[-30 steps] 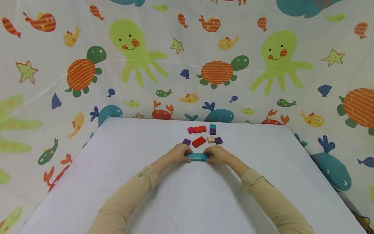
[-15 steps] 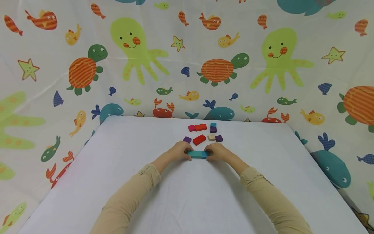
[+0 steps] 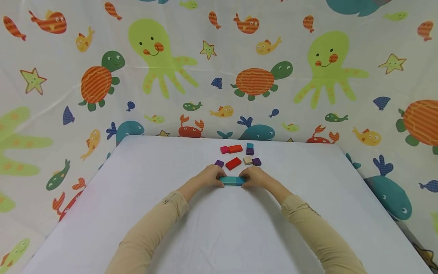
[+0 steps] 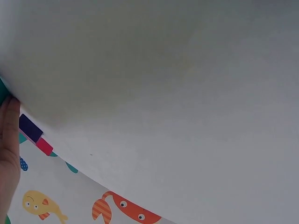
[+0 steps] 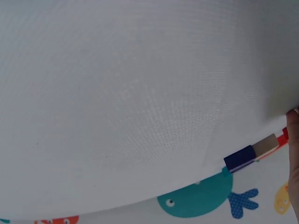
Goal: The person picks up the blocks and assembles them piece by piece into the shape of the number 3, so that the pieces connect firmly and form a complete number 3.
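Two in line: teal block [image 3: 228,181] and blue block [image 3: 240,181], touching end to end between my left grip [image 3: 211,176] and right grip [image 3: 254,177].
Left grip: pinching the teal block's outer end.
Right grip: pinching the blue block's outer end.
Lining-up: done for this pair, I judge.
Left out: purple block [image 3: 219,163], red block [image 3: 233,163] and beige block [image 3: 248,160], just beyond my grips, unheld; perhaps work remaining.
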The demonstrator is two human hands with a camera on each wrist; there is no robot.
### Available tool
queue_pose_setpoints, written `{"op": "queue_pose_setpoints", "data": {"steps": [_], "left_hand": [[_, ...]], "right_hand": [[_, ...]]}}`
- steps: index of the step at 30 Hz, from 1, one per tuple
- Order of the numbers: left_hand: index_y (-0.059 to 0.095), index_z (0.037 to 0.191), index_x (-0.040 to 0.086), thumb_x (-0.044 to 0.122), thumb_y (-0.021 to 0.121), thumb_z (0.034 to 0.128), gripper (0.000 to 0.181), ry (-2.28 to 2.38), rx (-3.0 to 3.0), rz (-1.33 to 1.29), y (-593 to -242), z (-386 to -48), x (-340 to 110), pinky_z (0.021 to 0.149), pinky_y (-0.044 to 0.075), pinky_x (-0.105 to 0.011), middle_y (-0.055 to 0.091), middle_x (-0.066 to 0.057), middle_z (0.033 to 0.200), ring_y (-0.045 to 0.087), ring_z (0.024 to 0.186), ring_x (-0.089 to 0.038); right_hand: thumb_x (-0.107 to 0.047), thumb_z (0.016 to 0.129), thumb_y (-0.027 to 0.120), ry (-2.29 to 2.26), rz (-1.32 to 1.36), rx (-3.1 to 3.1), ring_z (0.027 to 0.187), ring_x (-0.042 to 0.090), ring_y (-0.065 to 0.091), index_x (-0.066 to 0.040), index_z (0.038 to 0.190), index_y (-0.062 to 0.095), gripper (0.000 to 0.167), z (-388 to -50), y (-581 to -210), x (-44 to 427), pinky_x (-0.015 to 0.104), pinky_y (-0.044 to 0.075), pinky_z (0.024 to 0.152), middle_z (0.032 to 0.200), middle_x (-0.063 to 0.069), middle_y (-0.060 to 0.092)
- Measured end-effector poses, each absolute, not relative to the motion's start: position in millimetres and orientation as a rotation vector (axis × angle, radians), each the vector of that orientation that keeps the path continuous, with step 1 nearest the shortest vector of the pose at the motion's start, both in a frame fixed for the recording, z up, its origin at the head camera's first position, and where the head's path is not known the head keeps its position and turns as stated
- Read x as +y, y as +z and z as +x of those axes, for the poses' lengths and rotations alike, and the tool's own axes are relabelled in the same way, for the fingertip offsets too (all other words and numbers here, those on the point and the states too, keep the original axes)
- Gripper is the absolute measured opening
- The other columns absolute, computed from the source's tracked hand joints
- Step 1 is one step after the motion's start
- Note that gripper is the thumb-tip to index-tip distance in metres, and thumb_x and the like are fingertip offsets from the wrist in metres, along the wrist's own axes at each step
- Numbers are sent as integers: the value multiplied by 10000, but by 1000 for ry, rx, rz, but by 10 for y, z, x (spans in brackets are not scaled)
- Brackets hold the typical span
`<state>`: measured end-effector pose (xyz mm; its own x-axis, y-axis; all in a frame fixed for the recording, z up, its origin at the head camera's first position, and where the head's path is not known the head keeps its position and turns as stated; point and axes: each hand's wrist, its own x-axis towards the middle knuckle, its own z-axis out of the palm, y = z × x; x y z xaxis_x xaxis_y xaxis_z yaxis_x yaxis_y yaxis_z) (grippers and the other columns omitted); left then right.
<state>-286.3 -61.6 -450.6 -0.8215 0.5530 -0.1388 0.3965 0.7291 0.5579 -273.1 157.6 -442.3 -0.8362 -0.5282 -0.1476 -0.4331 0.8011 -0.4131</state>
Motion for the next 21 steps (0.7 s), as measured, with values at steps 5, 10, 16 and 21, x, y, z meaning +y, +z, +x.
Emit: {"op": "queue_pose_setpoints", "data": {"steps": [5, 10, 16, 21], "left_hand": [[688, 1123, 73, 188, 786, 763, 390, 739, 2631, 738, -4495, -2861, -629, 760, 501, -237, 681, -34, 920, 549, 795, -130], [691, 1115, 73, 179, 788, 761, 382, 741, 2624, 742, -4496, -2872, -637, 749, 503, -233, 680, -31, 912, 550, 784, -130], [688, 1121, 72, 176, 784, 766, 382, 779, 2614, 749, -4494, -2877, -623, 763, 510, -236, 687, -42, 953, 556, 802, -135], [686, 1126, 67, 178, 783, 767, 388, 770, 2614, 743, -4512, -2883, -634, 744, 504, -227, 686, -45, 941, 554, 790, -131]], "right_hand": [[-169, 761, 787, -597, -748, 2704, 927, 179, 640, -27, 1139, 671, 420, -2745, -4421, 1585, 339, 526, 886, 1075, 98, 703], [-201, 759, 791, -674, -744, 2638, 975, 208, 641, -23, 1153, 658, 452, -2775, -4385, 1600, 349, 524, 892, 1104, 111, 691], [-188, 788, 764, -741, -701, 2562, 1080, 264, 627, -14, 1192, 631, 459, -2820, -4364, 1662, 364, 515, 908, 1157, 130, 668], [-170, 842, 707, -779, -685, 2527, 1121, 285, 614, 5, 1220, 607, 428, -2812, -4379, 1701, 358, 513, 911, 1198, 156, 647]]}}
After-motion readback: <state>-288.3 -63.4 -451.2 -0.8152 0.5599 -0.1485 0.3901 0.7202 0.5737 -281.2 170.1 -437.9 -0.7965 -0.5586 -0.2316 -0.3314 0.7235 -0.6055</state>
